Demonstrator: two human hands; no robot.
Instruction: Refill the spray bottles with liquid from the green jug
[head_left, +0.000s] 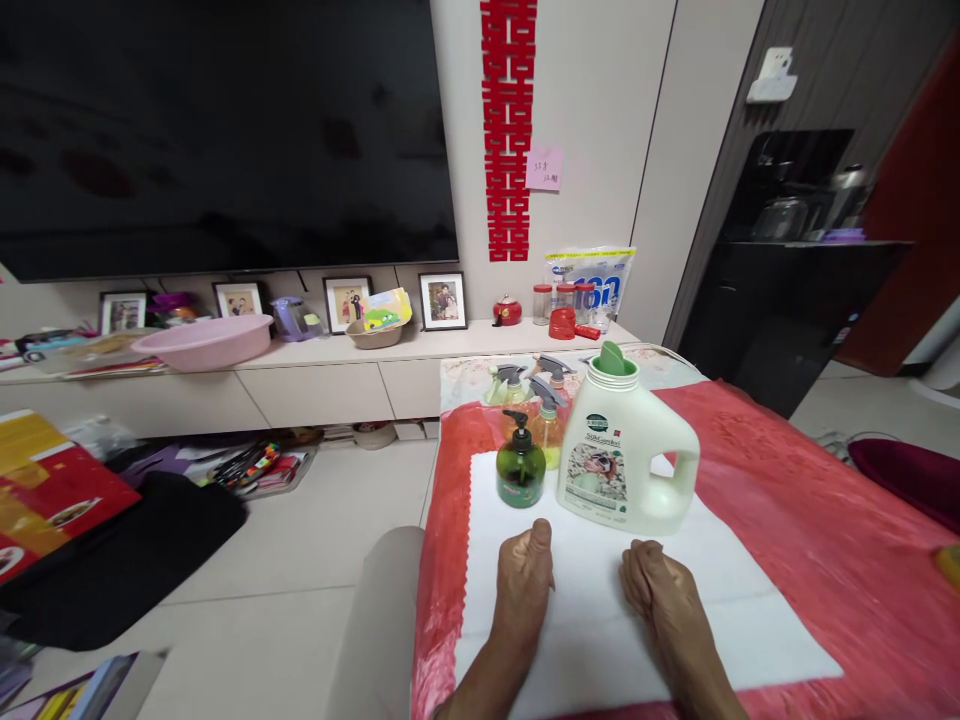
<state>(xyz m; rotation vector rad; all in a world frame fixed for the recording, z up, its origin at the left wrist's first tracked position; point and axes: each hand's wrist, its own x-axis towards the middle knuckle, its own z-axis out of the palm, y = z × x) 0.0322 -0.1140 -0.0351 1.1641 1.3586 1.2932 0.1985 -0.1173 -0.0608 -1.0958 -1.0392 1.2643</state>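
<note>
Both hands are closed into loose fists above a white cloth (pixel 592 620), with nothing visible in them. My left hand (pixel 525 575) is just below a green pump bottle (pixel 520 470) with a black top, not touching it. Apart from it on the right, my right hand (pixel 656 580) is in front of a large pale jug (pixel 626 450) with a handle and a printed label. A green piece (pixel 613 358) sits tilted in the jug's mouth. Behind the pump bottle are several spray bottles with grey heads, including one with yellow liquid (pixel 549 430).
A red cover (pixel 780 480) lies under the white cloth. Beyond the table, a long low cabinet (pixel 315 395) carries a pink basin (pixel 210 342), framed photos and red-lidded jars. A grey seat (pixel 382 620) adjoins the table's left edge.
</note>
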